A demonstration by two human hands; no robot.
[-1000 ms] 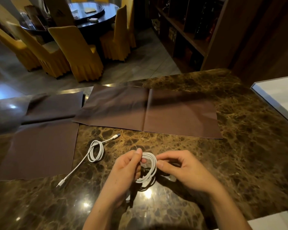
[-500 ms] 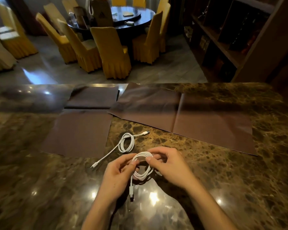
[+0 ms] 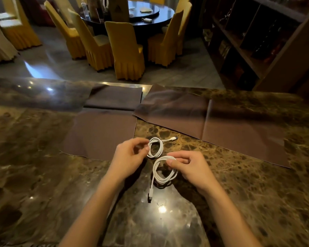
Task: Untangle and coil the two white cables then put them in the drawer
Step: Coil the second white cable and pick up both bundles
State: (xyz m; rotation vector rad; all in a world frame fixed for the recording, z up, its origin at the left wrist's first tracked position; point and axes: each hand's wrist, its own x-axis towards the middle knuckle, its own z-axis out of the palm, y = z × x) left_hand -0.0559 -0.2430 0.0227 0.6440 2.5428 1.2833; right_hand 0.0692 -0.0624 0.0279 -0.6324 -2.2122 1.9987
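Since half a second ago the left hand (image 3: 130, 155) has let go of the larger coiled white cable (image 3: 163, 171) and shifted to the smaller coiled white cable (image 3: 156, 147), thumb and forefinger pinching its left edge. That small coil lies on the glossy brown marble tabletop (image 3: 257, 193), plug pointing right, just before the brown cloths (image 3: 100, 134). Right hand (image 3: 189, 168) pinches the larger coil's top, its loops hanging loose, plug end dangling.

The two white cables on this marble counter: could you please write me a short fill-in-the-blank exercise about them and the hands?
1. The right hand pinches the coil that lies ____ to the person.
2. The left hand touches the farther coil, whose plug points toward the ____ cloth.
3. Both cables are ____ in colour.
4. The counter is dark ____.

Missing words: nearer; brown; white; marble
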